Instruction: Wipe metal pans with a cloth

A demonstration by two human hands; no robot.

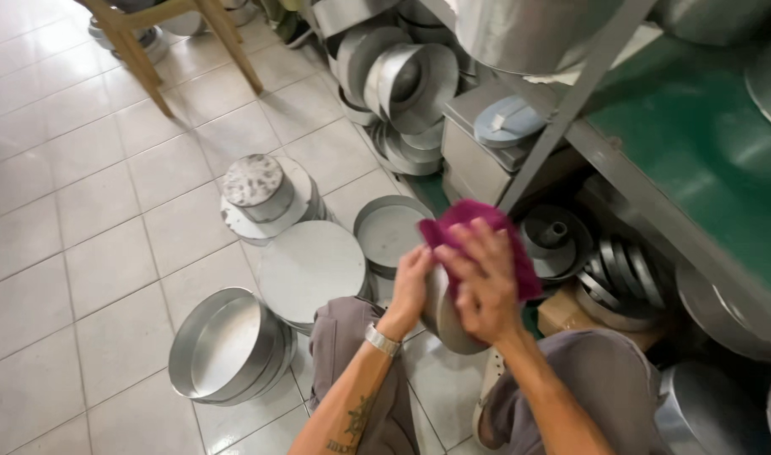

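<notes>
Pale floor tiles hold stacked metal pans around the seated person. Left hand grips a round pan over the lap, tilted on edge, its flat axis facing right; right hand presses a magenta cloth against it, mid-wipe. Turning the pan seems next.

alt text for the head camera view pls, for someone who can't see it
Seen from above, a seated person's left hand steadies a round silver metal pan while the right hand presses a magenta cloth against it. More round metal pans lie stacked on the pale tiled floor, beside a green-topped metal shelf.
</notes>
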